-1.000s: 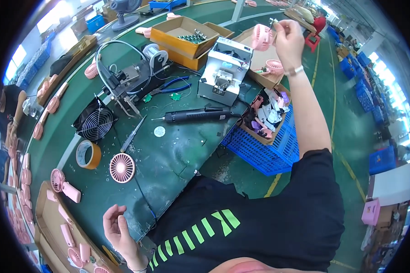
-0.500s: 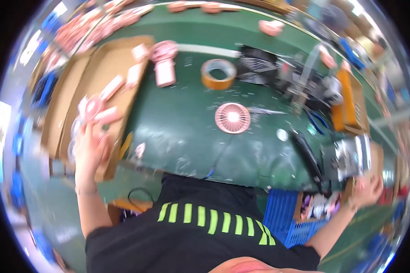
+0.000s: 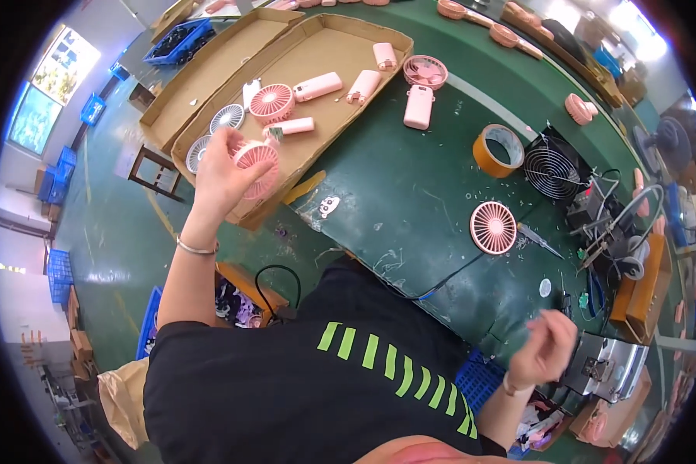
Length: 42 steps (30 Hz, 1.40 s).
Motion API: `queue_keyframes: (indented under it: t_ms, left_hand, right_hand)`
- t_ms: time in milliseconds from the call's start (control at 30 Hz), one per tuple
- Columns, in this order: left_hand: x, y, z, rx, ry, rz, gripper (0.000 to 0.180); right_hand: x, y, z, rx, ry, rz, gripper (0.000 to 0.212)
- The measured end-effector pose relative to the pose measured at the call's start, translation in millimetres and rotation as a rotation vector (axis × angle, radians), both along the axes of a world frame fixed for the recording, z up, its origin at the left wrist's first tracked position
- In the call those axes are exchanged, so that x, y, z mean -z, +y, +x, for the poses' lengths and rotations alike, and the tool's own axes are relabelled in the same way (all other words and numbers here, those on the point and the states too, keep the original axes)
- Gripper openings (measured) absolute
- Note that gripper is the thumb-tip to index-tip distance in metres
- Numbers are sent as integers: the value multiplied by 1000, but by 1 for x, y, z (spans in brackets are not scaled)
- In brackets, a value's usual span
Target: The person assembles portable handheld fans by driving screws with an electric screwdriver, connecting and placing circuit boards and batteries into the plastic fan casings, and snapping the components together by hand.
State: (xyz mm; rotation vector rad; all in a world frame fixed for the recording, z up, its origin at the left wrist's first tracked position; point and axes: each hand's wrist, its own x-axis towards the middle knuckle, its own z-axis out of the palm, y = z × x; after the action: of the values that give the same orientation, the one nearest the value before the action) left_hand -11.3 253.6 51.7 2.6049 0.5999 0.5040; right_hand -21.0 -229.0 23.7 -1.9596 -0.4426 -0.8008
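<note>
**Pink fan lifted over the cardboard tray**

A small pink handheld fan with a round grille [image 3: 257, 161] is grasped in the left hand [image 3: 223, 174], fingers wrapped around it, and is held just above the near edge of the shallow brown cardboard tray [image 3: 340, 58] at the far left of the green workbench [image 3: 410, 193]. Inside the tray, further pink fan heads, white grilles and pink handles are laid loosely. The right hand [image 3: 547, 348] is raised near the right edge of the bench, loosely curled and blurred; whether anything is pinched in it cannot be told. Between the hands, a loose pink round fan grille [image 3: 493, 227] is seen lying flat on the bench, with a roll of tan tape [image 3: 499, 149] and a black fan guard [image 3: 551, 164] farther off.

The held fan is judged liable to slip off the tray's edge to the floor if the grasp is loosened there.
</note>
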Motion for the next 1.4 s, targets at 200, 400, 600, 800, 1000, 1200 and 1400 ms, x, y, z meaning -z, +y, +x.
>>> queue_keyframes:
  t_ms: [200, 400, 600, 800, 1000, 1200, 1400]
  left_hand:
    - [-32, -89, 7, 484, -274, -813, 41]
    - [-10, -154, 32, 840, 105, -1617, 38]
    - [25, -204, 42, 732, 477, -1912, 39]
    - [37, -209, 45, 790, 676, -1913, 42]
    - [43, -190, 48, 753, 638, -1964, 29]
    - [49, -188, 45, 656, 612, -1923, 30]
    - [50, -188, 49, 846, 582, -1489, 24]
  right_hand:
    - [0, 62, 17, -226, 240, -17, 28]
    - [-13, 73, 29, -261, 162, -107, 62]
    - [-1, 50, 21, -27, 285, -183, 59]
    - [17, 52, 20, -170, 405, 49, 56]
    - [17, 58, 28, -414, 890, 531, 20]
    - [16, 47, 28, -531, 1017, 681, 22]
    - [11, 44, 22, -427, 919, 761, 21]
